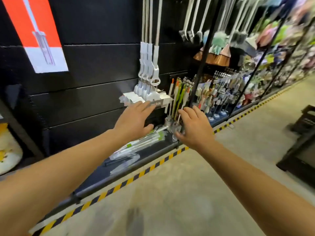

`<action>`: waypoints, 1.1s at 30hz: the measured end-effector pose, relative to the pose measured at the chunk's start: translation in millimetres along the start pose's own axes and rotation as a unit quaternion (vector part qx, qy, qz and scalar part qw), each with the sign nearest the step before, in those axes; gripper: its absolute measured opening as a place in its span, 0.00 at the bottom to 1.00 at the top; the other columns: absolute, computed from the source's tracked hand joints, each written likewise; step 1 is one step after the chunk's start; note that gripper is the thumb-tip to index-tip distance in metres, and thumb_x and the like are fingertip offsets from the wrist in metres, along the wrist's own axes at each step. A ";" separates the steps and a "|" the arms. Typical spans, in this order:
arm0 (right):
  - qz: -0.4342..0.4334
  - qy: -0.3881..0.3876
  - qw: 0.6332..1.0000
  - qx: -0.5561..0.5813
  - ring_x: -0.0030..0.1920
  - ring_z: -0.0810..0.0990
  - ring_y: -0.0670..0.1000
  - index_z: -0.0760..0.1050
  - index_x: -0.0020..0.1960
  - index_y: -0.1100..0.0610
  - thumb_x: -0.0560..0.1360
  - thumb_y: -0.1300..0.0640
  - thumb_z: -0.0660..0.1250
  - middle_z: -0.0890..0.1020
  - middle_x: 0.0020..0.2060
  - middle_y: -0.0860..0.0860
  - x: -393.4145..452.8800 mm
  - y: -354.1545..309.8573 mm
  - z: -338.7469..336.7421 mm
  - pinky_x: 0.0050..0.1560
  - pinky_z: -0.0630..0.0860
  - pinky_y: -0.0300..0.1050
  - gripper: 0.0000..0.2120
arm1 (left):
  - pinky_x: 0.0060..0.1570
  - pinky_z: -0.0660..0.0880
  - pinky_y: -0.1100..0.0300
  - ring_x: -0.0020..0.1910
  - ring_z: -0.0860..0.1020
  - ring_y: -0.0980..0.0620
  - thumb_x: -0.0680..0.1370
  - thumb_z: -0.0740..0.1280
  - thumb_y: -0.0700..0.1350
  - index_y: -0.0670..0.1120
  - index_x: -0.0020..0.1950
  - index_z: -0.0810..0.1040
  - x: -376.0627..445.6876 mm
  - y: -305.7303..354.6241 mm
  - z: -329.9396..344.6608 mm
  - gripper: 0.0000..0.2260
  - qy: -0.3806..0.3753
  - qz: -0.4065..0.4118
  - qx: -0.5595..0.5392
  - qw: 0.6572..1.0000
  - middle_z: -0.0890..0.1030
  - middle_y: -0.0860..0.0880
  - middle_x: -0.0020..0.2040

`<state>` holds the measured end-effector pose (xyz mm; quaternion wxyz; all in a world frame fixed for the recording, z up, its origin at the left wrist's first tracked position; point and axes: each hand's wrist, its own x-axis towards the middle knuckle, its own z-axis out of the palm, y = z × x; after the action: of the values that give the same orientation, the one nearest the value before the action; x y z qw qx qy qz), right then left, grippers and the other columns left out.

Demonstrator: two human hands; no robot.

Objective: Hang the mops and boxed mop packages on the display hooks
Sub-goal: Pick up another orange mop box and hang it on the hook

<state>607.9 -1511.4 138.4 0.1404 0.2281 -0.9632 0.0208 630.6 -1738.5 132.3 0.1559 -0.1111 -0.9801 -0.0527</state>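
Note:
Several white squeeze mops [150, 68] hang side by side on the black display wall, their heads [148, 97] low near the base shelf. My left hand [134, 120] reaches toward those heads with fingers spread and holds nothing. My right hand [194, 126] is stretched out beside it, also empty, in front of slim upright brushes [179, 99]. Bagged mop handles with green parts [144, 143] lie flat on the low black base shelf [105, 172] under my hands. An orange and white boxed mop package [39, 34] hangs at the upper left.
Yellow-black hazard tape [153, 166] runs along the shelf edge on the concrete floor. Dusters, brooms and brushes [219, 45] fill the racks to the right. A black crate or stand [301, 143] sits on the floor at the right. A white bag [8, 150] lies at the far left.

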 end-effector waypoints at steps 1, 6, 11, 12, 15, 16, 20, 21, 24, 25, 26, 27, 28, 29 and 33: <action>0.017 -0.016 1.000 -0.003 0.78 0.58 0.59 0.60 0.79 0.55 0.76 0.40 0.67 0.65 0.77 0.54 -29.4 21.8 2.4 0.80 0.52 0.54 0.38 | 0.76 0.57 0.49 0.77 0.60 0.43 0.78 0.66 0.56 0.47 0.79 0.60 -3.4 31.0 10.6 0.32 -0.012 0.011 -0.009 1.000 0.61 0.45 0.79; 0.123 -0.088 0.989 -0.006 0.80 0.54 0.59 0.56 0.80 0.54 0.76 0.39 0.66 0.61 0.79 0.53 -175.6 120.4 4.8 0.78 0.55 0.53 0.39 | 0.77 0.54 0.51 0.78 0.58 0.44 0.79 0.65 0.57 0.48 0.80 0.58 -17.9 186.5 63.7 0.33 -0.063 0.073 -0.055 0.994 0.60 0.46 0.79; 0.226 -0.109 0.968 -0.004 0.79 0.55 0.60 0.57 0.80 0.54 0.76 0.40 0.67 0.61 0.78 0.53 -298.8 204.6 -2.0 0.77 0.56 0.53 0.39 | 0.76 0.55 0.49 0.78 0.57 0.44 0.79 0.64 0.58 0.49 0.80 0.57 -21.4 329.4 99.7 0.33 -0.097 0.145 -0.091 0.980 0.59 0.47 0.80; 0.248 -0.113 0.962 -0.005 0.79 0.56 0.60 0.57 0.80 0.54 0.76 0.39 0.67 0.62 0.78 0.53 -321.1 220.0 -3.5 0.77 0.57 0.53 0.39 | 0.77 0.55 0.49 0.78 0.57 0.45 0.79 0.64 0.58 0.49 0.80 0.56 -21.6 356.2 105.0 0.33 -0.101 0.161 -0.097 0.977 0.59 0.47 0.80; 0.314 -0.112 0.943 -0.002 0.77 0.60 0.58 0.58 0.79 0.54 0.76 0.39 0.67 0.63 0.77 0.52 -382.7 264.7 -8.0 0.75 0.61 0.52 0.38 | 0.77 0.52 0.51 0.79 0.55 0.46 0.80 0.64 0.58 0.50 0.81 0.55 -18.4 431.7 119.4 0.33 -0.120 0.216 -0.108 0.963 0.57 0.48 0.80; 0.338 -0.109 0.935 0.001 0.76 0.60 0.58 0.58 0.79 0.53 0.76 0.39 0.67 0.63 0.77 0.52 -401.5 278.4 -9.3 0.75 0.62 0.53 0.38 | 0.78 0.52 0.51 0.79 0.55 0.46 0.80 0.63 0.58 0.51 0.81 0.55 -16.2 455.2 125.3 0.33 -0.128 0.234 -0.113 0.957 0.57 0.48 0.81; 0.416 -0.114 0.902 -0.008 0.75 0.62 0.58 0.59 0.79 0.53 0.76 0.38 0.67 0.65 0.76 0.52 -467.4 328.1 -8.6 0.75 0.62 0.53 0.38 | 0.77 0.53 0.51 0.79 0.56 0.45 0.80 0.63 0.58 0.50 0.80 0.56 -6.4 543.7 147.1 0.33 -0.148 0.304 -0.122 0.933 0.58 0.48 0.80; 0.433 -0.115 0.894 -0.012 0.75 0.62 0.58 0.59 0.78 0.54 0.76 0.38 0.67 0.66 0.75 0.52 -482.3 340.5 -8.2 0.75 0.62 0.53 0.38 | 0.77 0.54 0.52 0.78 0.56 0.45 0.80 0.63 0.57 0.50 0.80 0.56 -2.6 565.9 151.6 0.32 -0.151 0.321 -0.124 0.927 0.58 0.48 0.80; 0.481 -0.110 0.869 -0.020 0.75 0.62 0.58 0.61 0.77 0.54 0.75 0.40 0.68 0.67 0.74 0.52 -524.2 381.3 -8.9 0.75 0.60 0.53 0.37 | 0.76 0.55 0.52 0.78 0.58 0.46 0.80 0.63 0.57 0.51 0.80 0.56 10.8 635.9 167.3 0.32 -0.157 0.367 -0.141 0.906 0.59 0.49 0.80; 0.498 -0.109 0.860 -0.021 0.75 0.62 0.58 0.61 0.77 0.55 0.75 0.41 0.68 0.67 0.75 0.53 -537.2 396.0 -9.1 0.76 0.60 0.53 0.37 | 0.76 0.56 0.52 0.78 0.58 0.47 0.80 0.63 0.58 0.51 0.80 0.56 15.6 659.9 173.8 0.32 -0.159 0.379 -0.147 0.899 0.60 0.50 0.80; 0.513 -0.111 0.850 -0.024 0.76 0.61 0.59 0.61 0.77 0.55 0.75 0.41 0.69 0.67 0.75 0.53 -550.4 411.3 -9.3 0.76 0.60 0.53 0.37 | 0.75 0.57 0.52 0.78 0.58 0.47 0.80 0.63 0.58 0.52 0.80 0.56 20.2 684.4 180.8 0.32 -0.164 0.391 -0.153 0.893 0.59 0.50 0.80; 0.527 -0.115 0.841 -0.029 0.75 0.62 0.59 0.62 0.77 0.56 0.75 0.41 0.69 0.67 0.74 0.53 -563.8 426.8 -8.8 0.76 0.60 0.54 0.37 | 0.75 0.58 0.52 0.78 0.57 0.48 0.80 0.63 0.58 0.53 0.80 0.55 23.7 708.9 187.5 0.32 -0.171 0.404 -0.160 0.884 0.59 0.51 0.80; 0.541 -0.118 0.832 -0.033 0.75 0.63 0.59 0.62 0.77 0.56 0.74 0.41 0.70 0.68 0.74 0.54 -577.5 442.6 -8.2 0.76 0.60 0.55 0.38 | 0.75 0.58 0.51 0.78 0.57 0.47 0.80 0.63 0.58 0.53 0.80 0.55 26.9 733.3 193.7 0.32 -0.179 0.417 -0.167 0.875 0.59 0.51 0.80; 0.555 -0.122 0.822 -0.036 0.74 0.64 0.60 0.63 0.77 0.57 0.74 0.41 0.70 0.69 0.73 0.54 -591.0 458.3 -8.0 0.75 0.61 0.56 0.38 | 0.75 0.58 0.51 0.78 0.57 0.47 0.80 0.63 0.58 0.53 0.80 0.55 30.1 758.0 199.1 0.32 -0.185 0.432 -0.172 0.866 0.59 0.51 0.80; 0.617 -0.113 0.778 -0.041 0.73 0.66 0.62 0.65 0.75 0.59 0.72 0.42 0.71 0.71 0.72 0.56 -642.9 518.0 -11.7 0.73 0.64 0.59 0.39 | 0.76 0.57 0.51 0.78 0.56 0.48 0.80 0.63 0.58 0.53 0.80 0.55 43.3 853.6 216.2 0.32 -0.208 0.493 -0.178 0.826 0.58 0.50 0.80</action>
<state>930.9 -767.7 -17.9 -0.0034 -0.4205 -0.9065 0.0378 726.9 -872.2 0.2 -0.0685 -0.6135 -0.7779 -0.1177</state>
